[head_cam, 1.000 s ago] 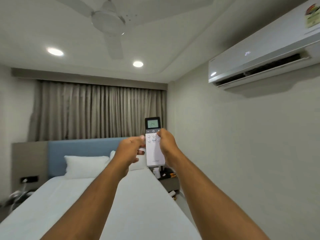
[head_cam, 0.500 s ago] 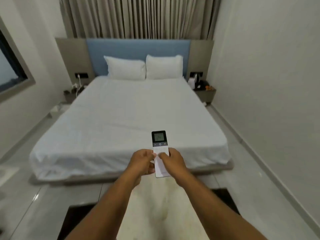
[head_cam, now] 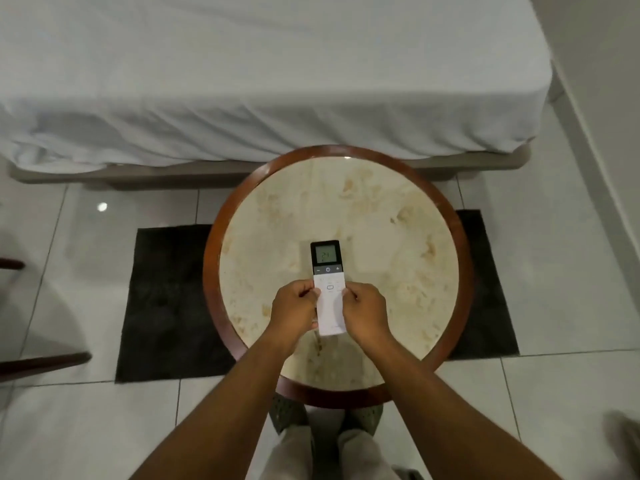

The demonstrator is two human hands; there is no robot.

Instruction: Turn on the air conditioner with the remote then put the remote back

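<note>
The white remote (head_cam: pixel 329 285) has a dark top with a lit screen reading 24. Both hands hold it over the round marble table (head_cam: pixel 398 237) with its brown wooden rim. My left hand (head_cam: pixel 296 308) pinches its left edge and my right hand (head_cam: pixel 363 308) pinches its right edge, at the button area. Whether the remote touches the tabletop I cannot tell. The air conditioner is out of view.
A bed with a white sheet (head_cam: pixel 259 74) fills the top of the view, just beyond the table. A black mat (head_cam: pixel 166 299) lies under the table on the white tiled floor. Dark wooden furniture parts (head_cam: pixel 41 363) stick in at the left edge. A wall (head_cam: pixel 606 81) runs along the right.
The view has swung down from the air conditioner and ceiling, past the bed, to the round table. Both hands have lowered the remote from pointing up to flat over the tabletop.
</note>
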